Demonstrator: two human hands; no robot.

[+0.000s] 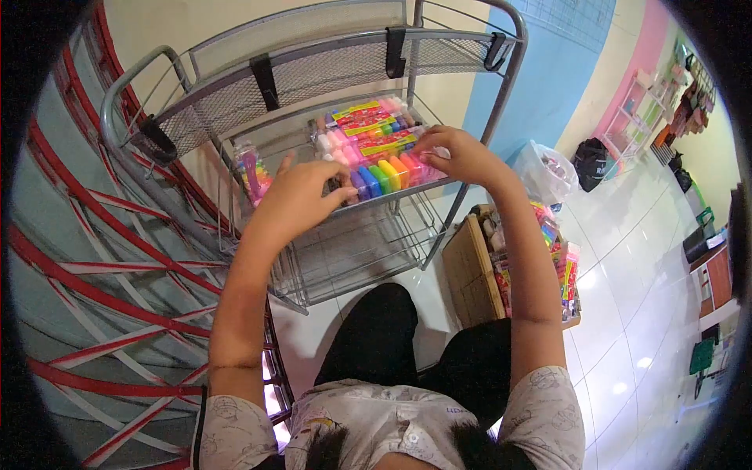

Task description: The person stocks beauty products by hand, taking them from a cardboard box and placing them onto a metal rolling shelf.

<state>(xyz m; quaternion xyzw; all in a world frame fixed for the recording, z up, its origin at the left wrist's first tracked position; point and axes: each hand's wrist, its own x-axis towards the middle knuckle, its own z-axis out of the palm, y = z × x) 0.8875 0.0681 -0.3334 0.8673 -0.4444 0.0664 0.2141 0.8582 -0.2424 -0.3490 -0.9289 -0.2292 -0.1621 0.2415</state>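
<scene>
On the upper shelf of a grey metal rack (pixel 309 209), a clear pack of rainbow-coloured sticks (pixel 389 174) lies at the front with its red and yellow label upward. My left hand (pixel 301 192) has its fingers curled against the pack's left end. At the opposite end, my right hand (pixel 462 157) grips the pack between thumb and fingers. Similar packs (pixel 356 117) lie behind it in a row. A small clear bag with a pink tool (pixel 251 172) rests at the shelf's left side, near my left wrist.
Black hooks (pixel 264 82) hang on the rack's mesh rail. A cardboard box (pixel 470 274) of more colourful packs stands on the tiled floor at right. Behind it are a white plastic bag (pixel 546 174) and a black bag (pixel 591 163). Red metal lattice (pixel 117 313) lines the left.
</scene>
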